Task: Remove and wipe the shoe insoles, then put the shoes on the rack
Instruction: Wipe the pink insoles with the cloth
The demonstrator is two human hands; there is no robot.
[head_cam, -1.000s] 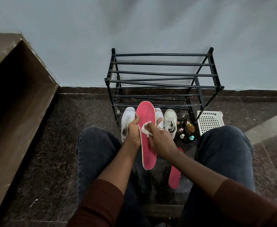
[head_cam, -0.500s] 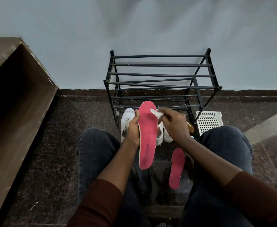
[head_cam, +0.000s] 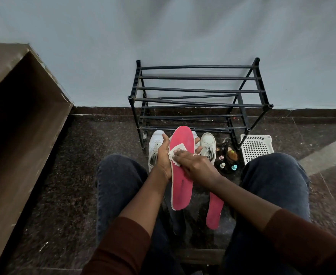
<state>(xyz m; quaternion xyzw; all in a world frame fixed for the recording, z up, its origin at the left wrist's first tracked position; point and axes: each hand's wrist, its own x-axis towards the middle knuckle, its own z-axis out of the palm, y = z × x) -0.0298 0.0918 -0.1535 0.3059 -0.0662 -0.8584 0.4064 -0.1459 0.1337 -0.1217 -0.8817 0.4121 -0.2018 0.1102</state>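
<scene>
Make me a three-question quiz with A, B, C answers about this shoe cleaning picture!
1. Where is the second pink insole?
A. on the floor
B. on the rack
C. in the basket

2. What colour are the shoes?
A. black
B. white
C. red

3. What is the right hand doing?
A. hanging free
B. tying laces
C. pressing a cloth on the held insole

Answers: 1 A, it lies between the knees. 2 B, both are white. 3 C, while the left hand grips the insole's edge.

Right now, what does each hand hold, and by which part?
The left hand grips the pink insole round its forepart edges. The right hand presses a white wipe onto it.
</scene>
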